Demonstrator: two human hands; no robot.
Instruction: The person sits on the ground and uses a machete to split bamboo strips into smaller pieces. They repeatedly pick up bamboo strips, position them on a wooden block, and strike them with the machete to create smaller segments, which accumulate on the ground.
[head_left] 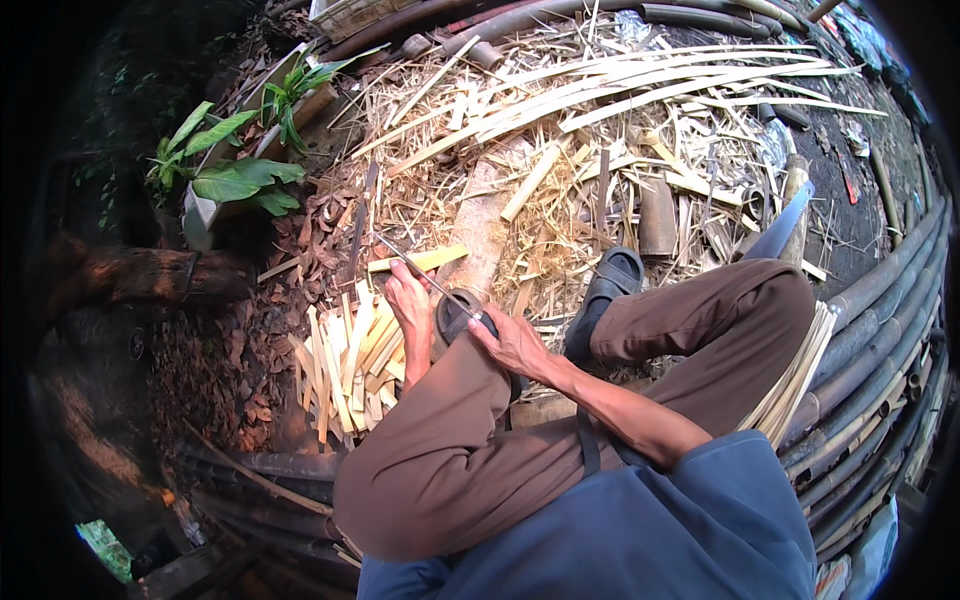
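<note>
Blue shirt [640, 530] and brown-trousered knees [470, 440] fill foreground, person seated low. Right hand [515, 343] closed round handle of long thin blade [425, 275]; left hand [408, 300] pinches short bamboo piece [418, 260] at blade's far end — piece held just above pile. Below left grip: heap of cut bamboo sticks [345, 360], sizeable, so plenty seems split already. Beyond both hands: wooden chopping block [487, 225], litter of shavings [560, 200], long uncut bamboo strips [650, 80] — stock apparently left to work. More slats [800, 375] lie beside right knee.
</note>
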